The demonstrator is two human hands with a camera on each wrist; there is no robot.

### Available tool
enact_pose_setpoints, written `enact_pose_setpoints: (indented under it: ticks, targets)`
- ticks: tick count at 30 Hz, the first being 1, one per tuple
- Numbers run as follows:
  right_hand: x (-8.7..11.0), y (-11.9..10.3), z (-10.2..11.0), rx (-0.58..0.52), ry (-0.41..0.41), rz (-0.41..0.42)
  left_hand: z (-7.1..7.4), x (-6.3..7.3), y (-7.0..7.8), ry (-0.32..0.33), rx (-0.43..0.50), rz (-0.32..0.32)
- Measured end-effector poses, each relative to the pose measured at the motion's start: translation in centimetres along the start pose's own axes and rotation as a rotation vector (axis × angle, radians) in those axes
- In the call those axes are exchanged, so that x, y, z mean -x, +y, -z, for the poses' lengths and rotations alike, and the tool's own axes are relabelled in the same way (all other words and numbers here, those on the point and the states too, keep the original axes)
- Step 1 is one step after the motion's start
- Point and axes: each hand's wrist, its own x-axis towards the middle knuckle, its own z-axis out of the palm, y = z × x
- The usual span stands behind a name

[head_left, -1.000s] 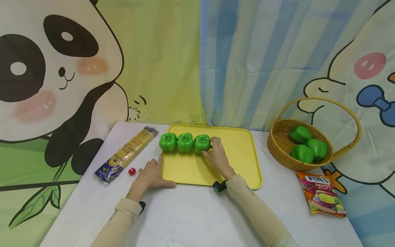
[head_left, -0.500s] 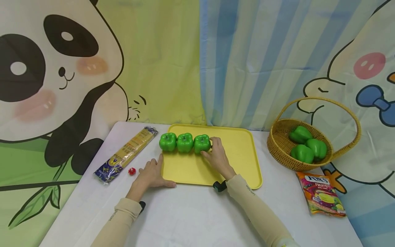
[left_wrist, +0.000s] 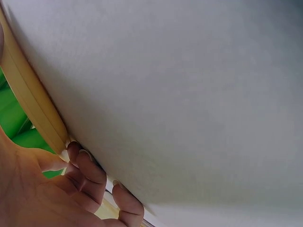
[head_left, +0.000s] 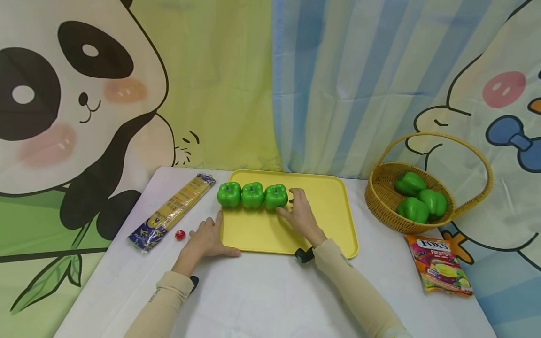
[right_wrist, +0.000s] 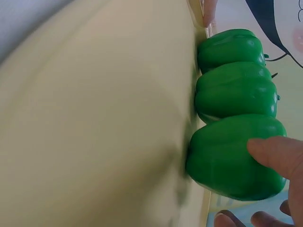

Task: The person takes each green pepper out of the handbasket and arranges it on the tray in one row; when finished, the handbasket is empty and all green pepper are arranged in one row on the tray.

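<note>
Three green bell peppers stand in a row along the left back of the yellow tray [head_left: 253,234]: a left one [head_left: 229,194], a middle one [head_left: 252,195] and a right one [head_left: 275,196]. My right hand [head_left: 302,216] is beside the right pepper, fingers parted from its side. In the right wrist view its thumb [right_wrist: 279,153] overlaps that pepper [right_wrist: 232,161], while the other fingertips are apart from it. My left hand [head_left: 209,239] rests spread at the tray's front left corner, thumb along the front edge. The left wrist view has its fingertips [left_wrist: 90,168] against the white table beside the tray rim [left_wrist: 35,99].
A wicker basket [head_left: 382,213] with three green peppers stands at the right, a FOX'S candy bag [head_left: 439,266] before it. Left of the tray lie a long clear-and-blue packet [head_left: 173,211] and a small red object [head_left: 180,234]. A printed curtain [head_left: 220,94] hangs behind.
My right hand has loosened from the right pepper, its fingers drawing slightly away to the right. The peppers and my left hand stay in place.
</note>
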Motion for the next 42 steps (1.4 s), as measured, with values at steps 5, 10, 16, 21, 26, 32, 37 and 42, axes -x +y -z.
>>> enact_pose_setpoints:
  ticks: [5,10,16,21,26,32,37,42]
  targets:
    - [0.3,1.0,0.9,0.005,-0.012,-0.017,-0.1,-0.1,-0.1,-0.003,-0.001,0.002]
    - [0.7,2.6,2.3,0.021,-0.005,-0.023,-0.2,-0.1,-0.2,-0.004,0.006,0.004]
    - [1.5,4.9,5.1,0.012,0.035,-0.051,-0.2,-0.1,-0.2,-0.012,0.006,0.005]
    - [2.0,6.6,8.0,0.030,0.075,-0.072,-0.2,-0.1,-0.3,-0.011,0.006,0.003]
    - [2.5,7.9,11.0,0.073,0.114,-0.101,-0.2,-0.2,-0.2,-0.007,0.007,-0.003]
    - [3.1,9.4,14.7,0.144,0.172,-0.148,-0.2,-0.2,-0.3,-0.012,0.003,-0.001]
    - [3.9,10.2,17.7,0.193,0.177,-0.231,-0.3,-0.1,-0.3,-0.010,0.005,-0.003]
    - [4.9,11.2,19.8,0.213,0.207,-0.288,-0.2,0.0,-0.2,-0.005,0.003,-0.008]
